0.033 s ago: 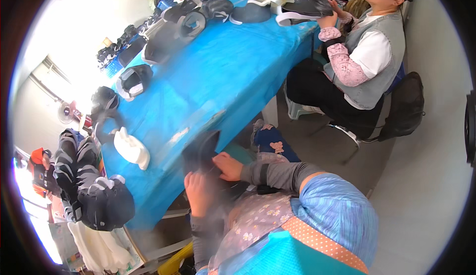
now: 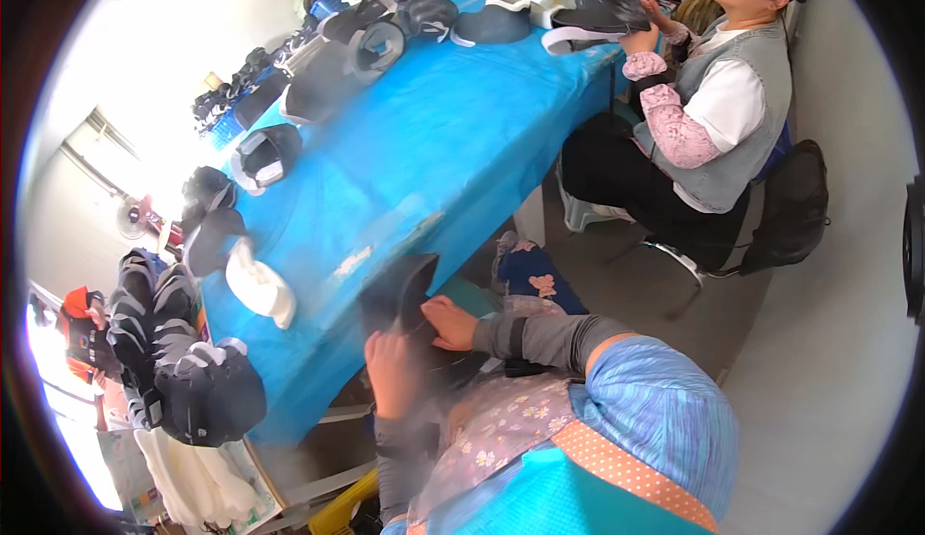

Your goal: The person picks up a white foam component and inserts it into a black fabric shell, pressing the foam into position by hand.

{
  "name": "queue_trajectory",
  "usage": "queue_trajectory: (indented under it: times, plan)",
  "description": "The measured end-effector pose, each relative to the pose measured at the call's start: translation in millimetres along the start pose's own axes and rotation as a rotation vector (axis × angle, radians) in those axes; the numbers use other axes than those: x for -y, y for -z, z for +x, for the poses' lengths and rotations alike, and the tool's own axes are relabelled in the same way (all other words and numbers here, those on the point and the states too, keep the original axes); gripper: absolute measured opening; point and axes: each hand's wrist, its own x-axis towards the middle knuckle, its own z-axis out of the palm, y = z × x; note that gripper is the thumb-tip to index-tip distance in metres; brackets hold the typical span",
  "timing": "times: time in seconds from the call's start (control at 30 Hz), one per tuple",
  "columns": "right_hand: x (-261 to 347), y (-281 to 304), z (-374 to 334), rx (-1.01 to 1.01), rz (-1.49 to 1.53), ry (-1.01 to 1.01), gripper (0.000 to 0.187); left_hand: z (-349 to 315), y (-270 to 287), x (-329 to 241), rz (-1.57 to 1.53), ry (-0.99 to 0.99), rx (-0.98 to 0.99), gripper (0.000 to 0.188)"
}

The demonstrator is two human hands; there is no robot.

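Close to my body, at the near edge of the blue-covered table (image 2: 385,217), both my hands hold a dark cap (image 2: 397,296) with its brim tilted up. My left hand (image 2: 393,371) grips its lower left side, fingers curled and partly hazed over. On its right side, my right hand (image 2: 449,323) pinches the edge with bent fingers. The cap's underside is hidden by my hands. On the table to the left lie a white curved piece (image 2: 258,284) and, against it, another dark cap (image 2: 214,242).
Several dark caps line the table's far left side, among them a grey-and-black cap (image 2: 265,159). Stacked caps (image 2: 207,395) stand at the left corner above white cloth (image 2: 198,477). A co-worker (image 2: 713,101) sits at the right, handling a black cap (image 2: 607,7). Behind them is a chair (image 2: 790,207).
The whole view has shifted slightly. The dark cap beside the white piece shows a solid surface where a ring-like opening showed before. My hands keep their hold on the cap.
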Motion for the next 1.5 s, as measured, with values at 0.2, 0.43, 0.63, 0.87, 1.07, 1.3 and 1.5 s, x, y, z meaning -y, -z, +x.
queue_trajectory:
  times: [0.2, 0.43, 0.63, 0.87, 1.07, 1.3, 1.5]
  plan:
    - [0, 6, 19, 0.042, -0.148, 0.223, 0.054, -4, 4, 4, 0.044, 0.038, -0.084, 0.047]
    - [31, 41, 63, -0.051, -0.067, 0.287, 0.031, -2, 19, 18, 0.018, 0.102, -0.152, 0.035]
    - [60, 53, 68, -0.02, 0.001, 0.365, 0.03, -36, -4, 31, -0.165, 0.221, -0.425, 0.018]
    - [54, 45, 73, 0.062, -0.02, 0.233, 0.032, -28, -24, 37, -0.189, 0.446, -0.48, 0.015]
    - [56, 39, 82, -0.007, 0.007, 0.202, 0.027, -17, -26, 46, -0.113, 0.548, -0.453, 0.023]
    - [43, 22, 95, 0.129, 0.095, -0.022, 0.028, 3, -31, 53, 0.038, 0.705, -0.261, 0.025]
    - [9, 3, 102, 0.455, 0.355, -0.53, 0.034, 16, -46, 79, -0.046, 0.792, 0.117, 0.022]
